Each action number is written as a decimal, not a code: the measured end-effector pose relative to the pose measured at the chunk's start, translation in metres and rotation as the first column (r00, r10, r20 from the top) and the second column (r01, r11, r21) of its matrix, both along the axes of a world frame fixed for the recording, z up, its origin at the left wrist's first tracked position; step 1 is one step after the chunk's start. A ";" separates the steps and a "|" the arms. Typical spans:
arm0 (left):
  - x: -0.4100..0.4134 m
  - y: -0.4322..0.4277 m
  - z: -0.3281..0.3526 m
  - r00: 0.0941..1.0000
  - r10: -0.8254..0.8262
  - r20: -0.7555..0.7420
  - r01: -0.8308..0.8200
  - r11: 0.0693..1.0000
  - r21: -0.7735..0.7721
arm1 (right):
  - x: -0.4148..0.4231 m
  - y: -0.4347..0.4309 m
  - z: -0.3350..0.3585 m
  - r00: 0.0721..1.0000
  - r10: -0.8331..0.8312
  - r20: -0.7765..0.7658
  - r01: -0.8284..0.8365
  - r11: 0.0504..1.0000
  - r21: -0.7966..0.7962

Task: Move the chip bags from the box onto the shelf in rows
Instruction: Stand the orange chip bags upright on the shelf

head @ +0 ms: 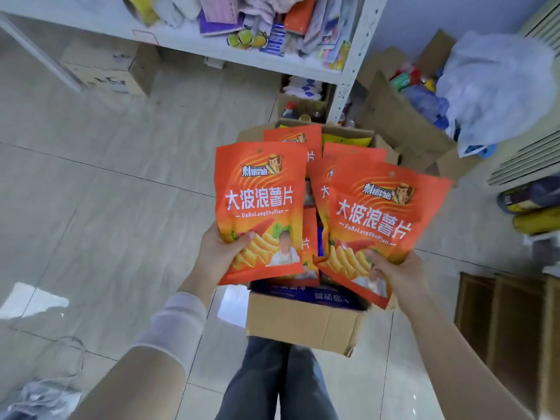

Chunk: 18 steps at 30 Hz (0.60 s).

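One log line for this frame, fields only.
phase: pick from box | left hand: grips left chip bag | right hand: grips right chip bag | box: more orange bags inside

The orange chip bag [260, 207] held in the left hand [216, 253] says 大波浪薯片 in big white letters, with DaBoLangShuPian in small letters under it. The second chip bag [381, 225], held in the right hand [394, 268], has the same words. The blue print on the box flap [312, 295] is too blurry to read.

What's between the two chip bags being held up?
Between the left bag and right bag: more orange chip bags over the cardboard box, in the head view.
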<state>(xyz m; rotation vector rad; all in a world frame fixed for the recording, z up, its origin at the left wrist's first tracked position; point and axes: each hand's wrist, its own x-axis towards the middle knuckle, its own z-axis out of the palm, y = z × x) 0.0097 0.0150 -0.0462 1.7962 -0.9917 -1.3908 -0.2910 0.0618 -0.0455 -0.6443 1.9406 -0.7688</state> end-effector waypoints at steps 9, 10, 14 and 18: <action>0.122 0.004 0.068 0.999 0.032 -0.026 -0.035 0.995 -0.094 | 0.102 -0.036 0.037 0.997 0.081 0.012 -0.080 0.994 -0.072; 0.144 0.004 0.073 0.998 0.043 -0.035 -0.046 0.994 -0.100 | 0.120 -0.042 0.042 0.996 0.090 0.020 -0.088 0.993 -0.083; 0.233 0.004 0.096 0.992 0.094 -0.081 -0.105 0.984 -0.142 | 0.198 -0.060 0.061 0.988 0.151 0.012 -0.149 0.983 -0.105; 0.316 -0.002 0.122 0.987 0.120 -0.109 -0.138 0.975 -0.176 | 0.276 -0.079 0.080 0.980 0.199 -0.008 -0.199 0.971 -0.135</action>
